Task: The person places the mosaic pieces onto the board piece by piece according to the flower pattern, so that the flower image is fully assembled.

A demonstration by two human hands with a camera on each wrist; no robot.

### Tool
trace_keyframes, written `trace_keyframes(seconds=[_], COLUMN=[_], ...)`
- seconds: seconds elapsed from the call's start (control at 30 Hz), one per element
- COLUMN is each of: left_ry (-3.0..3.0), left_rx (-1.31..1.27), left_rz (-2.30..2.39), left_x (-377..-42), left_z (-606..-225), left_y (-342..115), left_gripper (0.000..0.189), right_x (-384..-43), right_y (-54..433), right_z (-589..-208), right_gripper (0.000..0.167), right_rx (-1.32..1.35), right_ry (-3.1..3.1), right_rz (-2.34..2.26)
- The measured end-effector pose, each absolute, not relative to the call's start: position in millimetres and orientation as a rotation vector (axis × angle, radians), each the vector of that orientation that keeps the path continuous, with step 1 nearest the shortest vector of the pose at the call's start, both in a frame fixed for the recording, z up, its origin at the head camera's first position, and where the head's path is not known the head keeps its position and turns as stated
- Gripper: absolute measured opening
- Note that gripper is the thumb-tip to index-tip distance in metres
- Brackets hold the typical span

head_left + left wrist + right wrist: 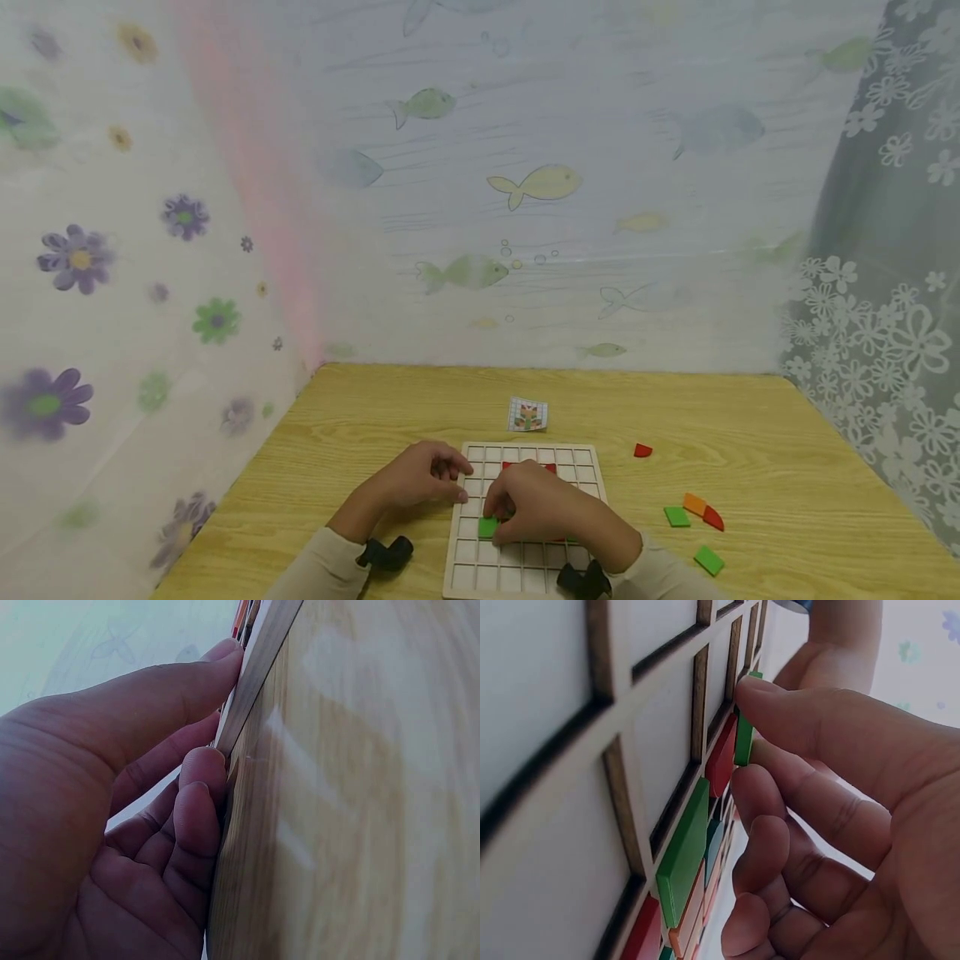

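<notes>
A light wooden grid board (452, 550) lies on the table. My right hand (543, 504) is over its middle and pinches a green square tile (744, 739) between thumb and fingers, at a cell left of centre. In the right wrist view, a red piece (721, 761) and another green tile (682, 855) sit in cells close by. My left hand (416, 479) grips the board's left edge, thumb on the rim and the other fingers curled against the side. My right hand hides much of the board's middle in the head view.
Behind the board lies a small card (528, 415) with a coloured pattern. To the right are a red rounded piece (642, 451), an orange tile (695, 504), another red rounded piece (714, 518) and two green tiles (708, 560). Patterned sheets (540, 317) stand around the table.
</notes>
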State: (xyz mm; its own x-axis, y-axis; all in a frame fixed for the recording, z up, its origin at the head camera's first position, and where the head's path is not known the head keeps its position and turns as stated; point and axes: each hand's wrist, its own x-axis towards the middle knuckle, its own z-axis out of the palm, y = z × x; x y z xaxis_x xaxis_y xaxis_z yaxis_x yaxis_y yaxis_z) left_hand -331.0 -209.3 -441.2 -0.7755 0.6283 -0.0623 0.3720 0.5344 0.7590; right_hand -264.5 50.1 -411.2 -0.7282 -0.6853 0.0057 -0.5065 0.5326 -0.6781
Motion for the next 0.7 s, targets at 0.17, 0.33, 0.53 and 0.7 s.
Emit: trace_keyframes(seconds=[0.17,0.33,0.53,0.7], left_ry=[2.448,2.446,2.449,2.445], left_rx=[0.829,0.831,0.829,0.832], left_rz=[1.099,1.101,1.102,1.106], left_x=[-330.6,-329.3,-328.5,-328.9], left_z=[-441.0,-439.7,-437.9,-436.9], left_y=[-209.5,-209.5,-209.0,-208.6], left_gripper=[0.029,0.029,0.030,0.031], right_x=[-264.6,-265.1,-265.6,-266.1], right_y=[49.7,49.3,50.3,51.6], right_z=[-412.4,-413.8,-414.5,-413.9], right_gripper=[0.015,0.015,0.015,0.014], right_rx=[-0.991,-0.992,-1.010,-1.005], right_ry=[2.522,2.536,2.528,2.521], right_rz=[-0.988,-0.969,-0.973,-0.977])
